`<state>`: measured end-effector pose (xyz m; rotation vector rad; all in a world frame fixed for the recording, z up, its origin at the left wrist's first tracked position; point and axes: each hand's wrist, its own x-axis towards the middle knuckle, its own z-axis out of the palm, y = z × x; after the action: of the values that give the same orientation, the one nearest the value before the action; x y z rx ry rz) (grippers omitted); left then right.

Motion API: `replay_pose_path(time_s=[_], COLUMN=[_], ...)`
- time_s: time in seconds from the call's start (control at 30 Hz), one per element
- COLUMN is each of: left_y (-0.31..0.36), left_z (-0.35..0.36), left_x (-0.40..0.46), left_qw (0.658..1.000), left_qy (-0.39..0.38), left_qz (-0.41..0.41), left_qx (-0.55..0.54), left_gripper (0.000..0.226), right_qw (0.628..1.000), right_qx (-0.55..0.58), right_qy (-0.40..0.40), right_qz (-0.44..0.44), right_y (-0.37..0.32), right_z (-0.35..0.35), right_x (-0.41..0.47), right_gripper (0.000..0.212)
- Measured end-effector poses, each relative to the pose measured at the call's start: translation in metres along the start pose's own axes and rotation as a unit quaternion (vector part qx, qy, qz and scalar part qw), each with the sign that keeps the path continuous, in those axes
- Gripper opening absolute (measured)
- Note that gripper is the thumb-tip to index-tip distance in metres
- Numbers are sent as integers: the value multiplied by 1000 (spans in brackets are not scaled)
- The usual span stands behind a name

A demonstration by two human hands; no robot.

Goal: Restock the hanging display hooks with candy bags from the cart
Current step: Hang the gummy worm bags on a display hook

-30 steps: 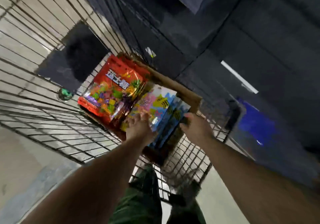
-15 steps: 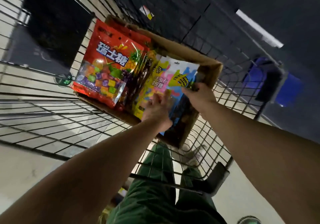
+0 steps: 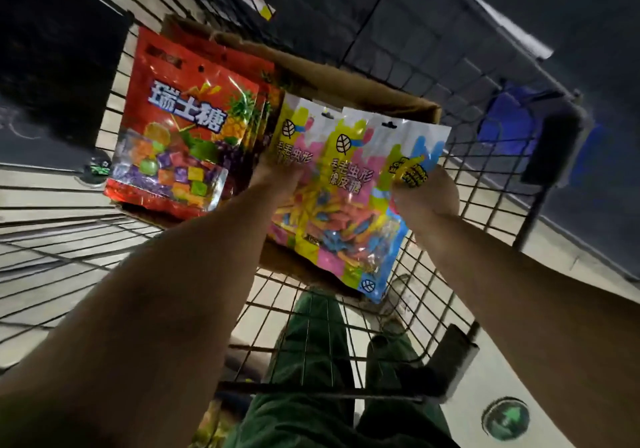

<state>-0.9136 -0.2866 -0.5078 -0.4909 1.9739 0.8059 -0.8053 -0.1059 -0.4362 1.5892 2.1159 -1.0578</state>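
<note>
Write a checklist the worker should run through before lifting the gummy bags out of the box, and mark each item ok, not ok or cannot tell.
1. Right hand grips the front gummy bag: ok.
2. Left hand holds the gummy bag behind: cannot tell, its fingers are hidden.
3. Hang holes at the bag tops intact: ok.
4. Bags above the cardboard box rim: ok at the tops only.
5. Red candy bags standing in the box beside them, out of the lift's way: ok.
6. Display hooks in sight: not ok, none in view.

the red candy bag (image 3: 180,125) reads "瑞士糖" in large white characters. the front gummy bag (image 3: 349,205) reads "毛毛虫形橡皮糖"; the bag behind it (image 3: 294,142) shows "毛毛虫形". smaller print is too blurred to read.
</note>
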Motion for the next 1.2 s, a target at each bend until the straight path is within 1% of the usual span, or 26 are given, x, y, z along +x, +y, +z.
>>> replay_pose_path(time_s=[0.03, 0.07, 0.1, 0.13, 0.2, 0.23, 0.3, 0.33, 0.37, 0.47, 0.53, 0.57, 0.6, 0.63, 0.67, 0.7, 0.73, 0.77, 0.83, 0.87, 0.93, 1.03, 1.07, 1.1, 1.17, 1.2], left_y=[3, 8, 7, 5, 7, 9, 14, 14, 14, 17, 27, 35, 44, 55, 67, 79, 90, 103, 128, 140, 158, 167, 167, 165, 160, 155], left_z=[1, 0, 1, 1, -4, -8, -15, -19, -22, -40, -52, -57, -62, -65, -66, -64, -61, -55, -31, -14, 28, 104, 133, 163, 226, 257], left_x=[4, 5, 7, 8, 2, -2, -11, -17, -25, -64, -93, -109, -130, -151, -169, -185, -196, -211, -245, -265, -309, -382, -409, -439, -492, -518], left_qw=[1000, 999, 996, 992, 994, 995, 992, 990, 990, 992, 990, 990, 989, 986, 983, 978, 974, 971, 958, 951, 933, 906, 894, 882, 860, 846], left_qy=[22, 35, 46, 47, 40, 41, 27, 12, -10, -70, -74, -71, -87, -104, -118, -132, -131, -131, -152, -167, -197, -201, -223, -252, -295, -314], left_qz=[-9, -6, -10, -10, 5, 18, 45, 60, 62, 89, 115, 121, 123, 126, 131, 140, 154, 170, 206, 233, 289, 368, 385, 396, 417, 430], left_qx=[-11, 25, 78, 113, 103, 91, 114, 128, 126, 57, 33, 17, -4, -36, -59, -82, -97, -107, -126, -115, -83, -56, -48, -38, -10, 2], left_gripper=[87, 105, 113, 114, 104, 94, 64, 54, 48, 42, 39, 29, 19, 23, 33, 36, 28, 21, 30, 29, 37, 48, 56, 57, 39, 34], right_qw=[1000, 1000, 1000, 1000, 999, 999, 997, 995, 992, 978, 970, 964, 958, 953, 950, 945, 937, 924, 896, 885, 868, 845, 840, 833, 817, 809], right_qx=[-1, 0, 5, 12, 15, 24, 54, 73, 97, 177, 219, 240, 265, 282, 293, 311, 338, 374, 439, 463, 492, 516, 519, 524, 534, 538], right_qy=[0, -2, -8, -16, -37, -46, -58, -64, -72, -94, -94, -96, -97, -97, -94, -89, -84, -80, -59, -40, 8, 87, 110, 130, 181, 209], right_qz=[-4, -6, -5, -2, -3, 0, 18, 32, 45, 61, 55, 57, 57, 56, 48, 39, 30, 19, -15, -32, -68, -111, -116, -121, -120, -115], right_y=[1, 2, 3, 3, 1, 1, 1, 1, 2, 1, 2, 2, 2, 2, 2, 5, 9, 11, 25, 36, 69, 142, 171, 202, 268, 299], right_z=[0, -1, -1, -2, -4, -5, -8, -12, -17, -40, -62, -74, -86, -98, -113, -128, -146, -167, -213, -238, -290, -372, -397, -422, -468, -489], right_x=[0, 1, 2, 2, 0, -1, -4, -7, -9, -23, -34, -40, -44, -49, -56, -59, -65, -74, -91, -97, -111, -143, -155, -168, -197, -212], right_gripper=[23, 20, 17, 15, 16, 16, 13, 10, 9, 10, 16, 21, 27, 37, 52, 66, 70, 61, 27, 17, 12, 8, 9, 8, 8, 9])
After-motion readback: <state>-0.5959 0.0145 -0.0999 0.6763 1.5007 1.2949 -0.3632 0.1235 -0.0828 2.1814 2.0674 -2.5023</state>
